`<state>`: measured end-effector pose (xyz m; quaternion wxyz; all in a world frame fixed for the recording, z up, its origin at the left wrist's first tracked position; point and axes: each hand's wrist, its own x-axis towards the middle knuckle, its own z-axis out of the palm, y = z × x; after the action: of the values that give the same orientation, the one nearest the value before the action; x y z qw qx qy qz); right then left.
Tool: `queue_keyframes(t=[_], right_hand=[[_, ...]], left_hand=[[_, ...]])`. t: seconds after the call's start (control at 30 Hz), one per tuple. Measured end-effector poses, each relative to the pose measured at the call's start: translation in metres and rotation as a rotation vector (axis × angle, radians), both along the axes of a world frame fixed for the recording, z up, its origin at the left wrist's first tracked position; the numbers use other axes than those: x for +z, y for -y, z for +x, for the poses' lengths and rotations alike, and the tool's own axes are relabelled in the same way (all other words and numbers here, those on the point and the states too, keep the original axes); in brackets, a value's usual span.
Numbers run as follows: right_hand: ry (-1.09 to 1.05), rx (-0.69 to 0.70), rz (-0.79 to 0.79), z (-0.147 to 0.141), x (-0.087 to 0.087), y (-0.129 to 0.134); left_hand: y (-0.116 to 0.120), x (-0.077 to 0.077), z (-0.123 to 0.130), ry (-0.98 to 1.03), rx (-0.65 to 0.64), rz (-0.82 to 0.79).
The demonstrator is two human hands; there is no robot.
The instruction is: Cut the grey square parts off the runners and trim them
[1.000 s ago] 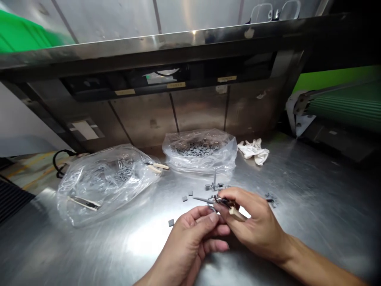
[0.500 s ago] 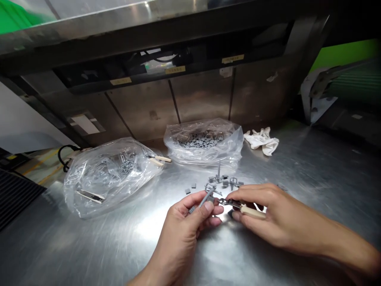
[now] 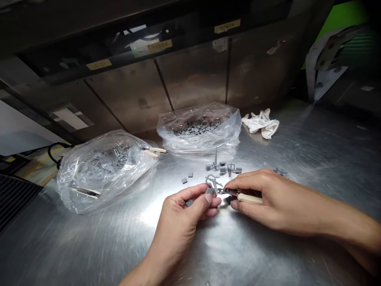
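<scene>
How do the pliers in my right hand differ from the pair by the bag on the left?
The held pliers are gripped by your right hand; the spare pliers lie at the edge of the left bag. The held pliers show one cream handle, partly covered; the spare pliers show two, spread apart. The held pliers' tips are at a grey piece; the spare pliers' are at the bag. Both have cream handles.

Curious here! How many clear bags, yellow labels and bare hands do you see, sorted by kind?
Clear bags: 2
Yellow labels: 3
Bare hands: 2
Total: 7
</scene>
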<state>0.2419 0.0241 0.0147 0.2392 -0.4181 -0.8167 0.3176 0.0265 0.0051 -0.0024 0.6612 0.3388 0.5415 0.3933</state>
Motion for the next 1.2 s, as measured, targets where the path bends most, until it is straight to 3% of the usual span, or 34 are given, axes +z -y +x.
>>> queue_keyframes(t=[0.6, 0.87, 1.07, 1.2], right_hand=[[0.084, 0.04, -0.083, 0.004, -0.001, 0.002], [0.033, -0.153, -0.083, 0.015, 0.005, -0.006], [-0.022, -0.524, 0.118, 0.038, 0.003, -0.02], [-0.043, -0.426, 0.098, 0.031, -0.001, -0.019]], left_hand=[[0.003, -0.006, 0.002, 0.006, -0.036, 0.006], [0.002, 0.001, 0.001, 0.065, 0.037, -0.043], [0.001, 0.004, 0.003, 0.087, 0.037, -0.086], [0.001, 0.004, 0.002, 0.112, 0.002, -0.091]])
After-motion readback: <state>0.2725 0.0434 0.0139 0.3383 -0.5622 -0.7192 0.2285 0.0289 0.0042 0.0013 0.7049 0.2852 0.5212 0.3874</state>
